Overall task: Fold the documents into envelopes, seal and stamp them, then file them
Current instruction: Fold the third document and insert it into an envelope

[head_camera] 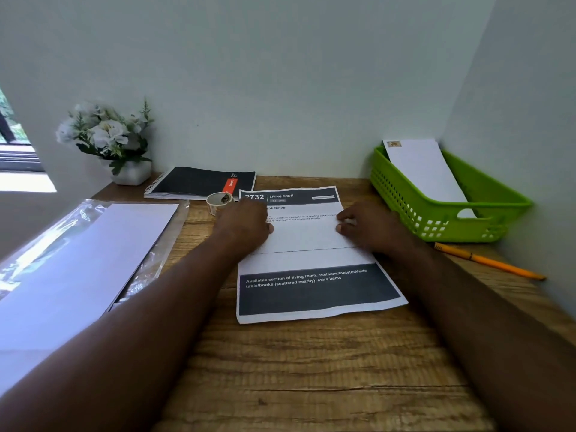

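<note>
Both hands lie on the printed document at the middle of the wooden desk: the left hand rests on its left edge with the fingers curled under, the right hand on its right edge with fingers bent; whether either pinches the paper I cannot tell. A crease crosses the sheet just below them. A roll of stamps and a black notebook sit beyond, blank envelopes left, a green basket holding a stamped envelope right, with a pencil beside it. Pale walls enclose the corner; a flower pot stands near a window.
</note>
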The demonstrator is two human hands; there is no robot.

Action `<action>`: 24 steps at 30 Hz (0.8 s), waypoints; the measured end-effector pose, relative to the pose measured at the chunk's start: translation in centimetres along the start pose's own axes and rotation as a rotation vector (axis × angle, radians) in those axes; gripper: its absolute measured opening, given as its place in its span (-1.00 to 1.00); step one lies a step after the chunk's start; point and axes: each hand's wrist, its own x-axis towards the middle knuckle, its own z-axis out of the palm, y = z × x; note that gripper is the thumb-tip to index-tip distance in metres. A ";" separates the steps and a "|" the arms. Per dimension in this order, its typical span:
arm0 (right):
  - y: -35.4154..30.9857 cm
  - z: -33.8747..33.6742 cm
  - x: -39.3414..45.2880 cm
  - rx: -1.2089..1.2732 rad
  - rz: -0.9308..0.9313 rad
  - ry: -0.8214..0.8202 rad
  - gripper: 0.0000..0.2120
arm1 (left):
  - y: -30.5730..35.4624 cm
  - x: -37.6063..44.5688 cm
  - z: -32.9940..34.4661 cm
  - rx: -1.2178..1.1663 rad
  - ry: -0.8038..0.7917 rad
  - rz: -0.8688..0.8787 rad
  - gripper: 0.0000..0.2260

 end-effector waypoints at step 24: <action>-0.7 -0.3 -0.5 -0.185 0.206 0.170 -0.84 | -0.6 -0.1 -2.1 0.031 -0.069 -0.007 -0.81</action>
